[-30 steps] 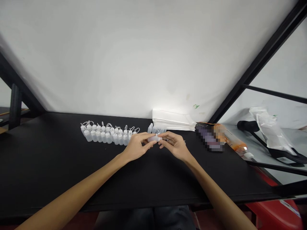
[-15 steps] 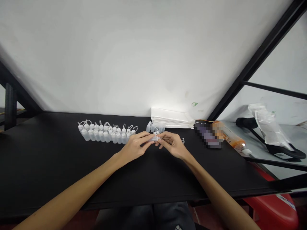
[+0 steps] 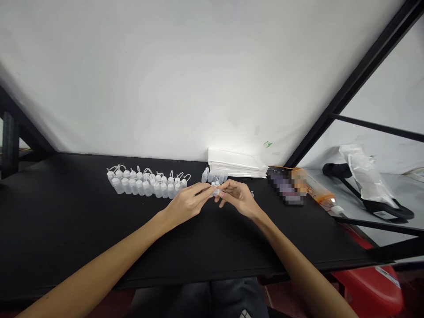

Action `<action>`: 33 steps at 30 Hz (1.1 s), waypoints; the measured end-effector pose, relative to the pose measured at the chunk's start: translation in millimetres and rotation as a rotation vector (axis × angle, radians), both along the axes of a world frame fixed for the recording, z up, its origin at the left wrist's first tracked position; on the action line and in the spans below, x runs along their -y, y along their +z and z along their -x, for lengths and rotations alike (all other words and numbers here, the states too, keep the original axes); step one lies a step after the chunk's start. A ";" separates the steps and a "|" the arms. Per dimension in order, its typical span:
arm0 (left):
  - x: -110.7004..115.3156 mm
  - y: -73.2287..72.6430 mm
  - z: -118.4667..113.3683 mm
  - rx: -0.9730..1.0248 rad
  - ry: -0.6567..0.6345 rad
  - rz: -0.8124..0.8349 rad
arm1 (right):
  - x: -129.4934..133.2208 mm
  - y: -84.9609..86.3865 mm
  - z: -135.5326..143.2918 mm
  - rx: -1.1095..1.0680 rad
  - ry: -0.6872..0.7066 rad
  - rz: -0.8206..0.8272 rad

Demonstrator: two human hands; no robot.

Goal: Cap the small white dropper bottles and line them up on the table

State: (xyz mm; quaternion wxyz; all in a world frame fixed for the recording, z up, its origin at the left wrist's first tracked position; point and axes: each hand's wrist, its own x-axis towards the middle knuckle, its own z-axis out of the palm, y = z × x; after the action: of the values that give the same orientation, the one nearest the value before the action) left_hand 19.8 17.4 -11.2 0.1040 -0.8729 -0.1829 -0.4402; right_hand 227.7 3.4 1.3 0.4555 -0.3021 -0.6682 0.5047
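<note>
My left hand (image 3: 187, 202) is closed around a small translucent squeeze bottle (image 3: 216, 192), held just above the black table. From the other side my right hand (image 3: 241, 199) pinches the same bottle at its white cap end. The fingers of both hands cover most of it. Left of my hands stand capped squeeze bottles (image 3: 145, 188) in two rows, many with thin strap loops on their tops. Behind my fingers are several more small bottles (image 3: 206, 175), partly hidden.
A stack of white sheets or flat packs (image 3: 236, 163) lies against the wall. To the right are a pixelated purple object (image 3: 285, 187) and an orange-labelled bottle (image 3: 319, 193) on its side. A black metal frame (image 3: 351, 84) rises there, with a red stool (image 3: 371, 289) below.
The bottle between my hands has turned, so less of its body shows. My fingers have shifted slightly around it, and the view has moved a little.
</note>
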 end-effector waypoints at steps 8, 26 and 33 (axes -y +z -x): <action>1.5 1.2 -3.5 0.083 0.084 -0.056 | 2.4 3.8 4.7 -0.010 -0.054 -0.009; 3.2 4.9 -5.1 0.094 -0.039 0.309 | 3.2 4.6 2.1 0.071 -0.125 -0.066; 3.8 1.0 -5.4 0.076 -0.023 0.185 | 3.2 4.2 1.9 0.059 -0.129 -0.023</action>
State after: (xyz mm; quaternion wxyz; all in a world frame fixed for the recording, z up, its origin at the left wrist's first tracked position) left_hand 25.2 13.5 -10.2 0.0112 -0.8636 -0.2165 -0.4553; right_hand 225.8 0.1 5.5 0.4708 -0.3540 -0.6662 0.4574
